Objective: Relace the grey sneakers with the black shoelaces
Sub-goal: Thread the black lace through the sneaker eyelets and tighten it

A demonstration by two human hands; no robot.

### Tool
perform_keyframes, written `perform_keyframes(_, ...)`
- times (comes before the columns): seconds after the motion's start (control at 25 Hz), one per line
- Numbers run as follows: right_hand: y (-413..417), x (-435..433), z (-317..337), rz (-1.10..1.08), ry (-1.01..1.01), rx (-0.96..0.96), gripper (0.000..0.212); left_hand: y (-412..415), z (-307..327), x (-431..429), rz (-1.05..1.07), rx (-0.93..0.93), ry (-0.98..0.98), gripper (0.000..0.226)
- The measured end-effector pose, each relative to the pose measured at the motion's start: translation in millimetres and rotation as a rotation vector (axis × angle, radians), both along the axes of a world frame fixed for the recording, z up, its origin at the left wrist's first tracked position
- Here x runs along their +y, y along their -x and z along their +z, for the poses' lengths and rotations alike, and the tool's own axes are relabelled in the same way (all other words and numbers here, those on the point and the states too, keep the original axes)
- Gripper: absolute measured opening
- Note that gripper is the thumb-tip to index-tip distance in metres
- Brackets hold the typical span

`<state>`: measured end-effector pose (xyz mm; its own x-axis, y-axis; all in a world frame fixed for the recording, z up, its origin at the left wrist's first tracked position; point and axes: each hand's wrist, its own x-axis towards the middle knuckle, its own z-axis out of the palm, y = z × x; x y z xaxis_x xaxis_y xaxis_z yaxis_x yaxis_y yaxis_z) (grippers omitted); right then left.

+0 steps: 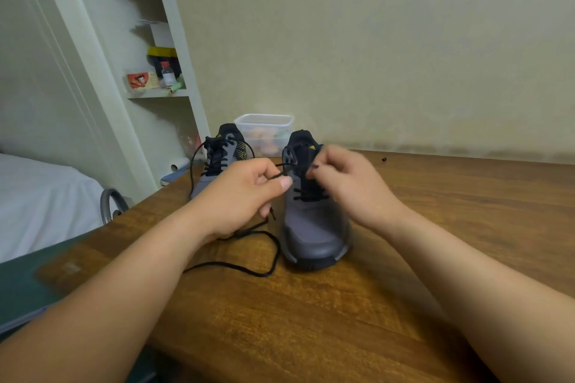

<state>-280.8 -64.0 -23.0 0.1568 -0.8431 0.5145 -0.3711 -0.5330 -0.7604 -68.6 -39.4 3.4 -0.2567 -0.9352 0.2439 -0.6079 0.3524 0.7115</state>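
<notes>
The wooden table (435, 227) gives a flat working top, and both shoes stand on it with toes towards the person, so the eyelets face up within easy reach. The right sneaker (314, 233), the nearer one, is the one in hand: only its lower rows show crossings, so I judge the lacing about half done. The left sneaker (217, 165) stands farther back and looks laced to the top, its ends hanging loose (set aside as finished, I would guess). A clear plastic tub (264, 130) sits against the far wall between them.

The left hand (245, 196) pinches the black shoelace (249, 269) between thumb and forefinger just left of the eyelets, probably to keep that strand taut. The right hand (351, 186) has its fingers bunched at the upper eyelets, but it is blurred, and I cannot tell whether it has the lace. The slack trails in a loop on the table, near and left of the toe.
</notes>
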Motion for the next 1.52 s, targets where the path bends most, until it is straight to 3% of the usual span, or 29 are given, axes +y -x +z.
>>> perform_keyframes(0.12, 11.9, -1.9, 16.7, 0.123, -0.141, -0.293, 0.028, -2.3, 4.5, 1.0, -0.025, 0.193, -0.072, 0.038)
perform_keyframes(0.24, 8.4, 1.3, 22.0, 0.247, -0.187, -0.188, 0.041, 6.2, 8.7, -3.3, -0.039, 0.122, -0.016, 0.034)
perform_keyframes(0.32, 4.7, 3.4, 20.8, 0.241, -0.186, -0.110, 0.040, 8.0, 4.5, -8.9, 0.003, -0.010, 0.091, 0.027)
perform_keyframes(0.4, 4.7, 5.2, 20.3, 0.212, -0.201, -0.104, 0.037, 2.5, -2.4, -12.5, 0.163, -0.322, 0.266, 0.024)
perform_keyframes(0.48, 7.0, 4.9, 18.8, 0.157, -0.205, -0.038, 0.039, -3.8, -5.8, -13.7, 0.284, -0.388, 0.292, 0.024)
perform_keyframes(0.52, 8.2, 3.5, 17.5, 0.121, -0.199, 0.024, 0.040, -6.8, -4.6, -16.0, 0.316, -0.237, 0.222, 0.025)
perform_keyframes(0.6, 10.2, 3.1, 14.6, 0.090, -0.212, 0.142, 0.040, -6.5, 3.8, -16.7, 0.328, 0.249, 0.028, 0.022)
perform_keyframes(0.68, 7.5, 6.6, 13.7, 0.113, -0.239, 0.159, 0.044, 4.6, 10.3, -12.2, 0.241, 0.544, -0.075, 0.026)
perform_keyframes(0.76, 2.8, 9.3, 17.5, 0.106, -0.262, 0.062, 0.057, 20.8, 11.1, -5.8, 0.106, 0.538, -0.018, 0.025)
perform_keyframes(0.84, 0.2, 7.1, 19.7, 0.123, -0.348, -0.038, 0.069, 34.8, 8.1, 1.5, -0.068, 0.372, 0.073, 0.023)
perform_keyframes(0.96, 1.0, 0.0, 17.7, 0.295, -0.516, -0.279, 0.044, 46.4, 2.0, 8.2, -0.247, 0.161, 0.003, 0.017)
perform_keyframes(1.04, 4.6, -3.2, 17.1, 0.338, -0.515, -0.416, 0.027, 45.3, -0.4, 9.7, -0.223, 0.119, -0.081, 0.016)
perform_keyframes(1.12, 4.8, -4.2, 18.8, 0.299, -0.480, -0.524, 0.023, 39.5, -1.6, 10.5, -0.107, 0.115, -0.097, 0.008)
perform_keyframes(1.2, 0.1, 0.1, 21.5, 0.273, -0.378, -0.466, 0.022, 36.4, 0.4, 8.8, 0.015, 0.214, -0.082, 0.023)
perform_keyframes(1.28, -8.9, 9.6, 22.6, 0.284, -0.263, -0.234, 0.023, 39.8, 7.3, 4.1, 0.007, 0.443, -0.168, 0.041)
perform_keyframes(1.4, -19.9, 20.5, 15.7, 0.304, -0.230, 0.132, 0.025, 44.5, 25.4, -9.4, 0.054, 0.749, -0.229, 0.030)
perform_keyframes(1.44, -21.8, 20.7, 13.9, 0.296, -0.291, 0.122, 0.027, 43.8, 33.9, -12.7, 0.069, 0.813, -0.235, 0.029)
perform_keyframes(1.52, -22.6, 17.1, 14.0, 0.341, -0.514, -0.179, 0.038, 41.2, 44.9, -16.2, 0.018, 0.794, -0.236, 0.034)
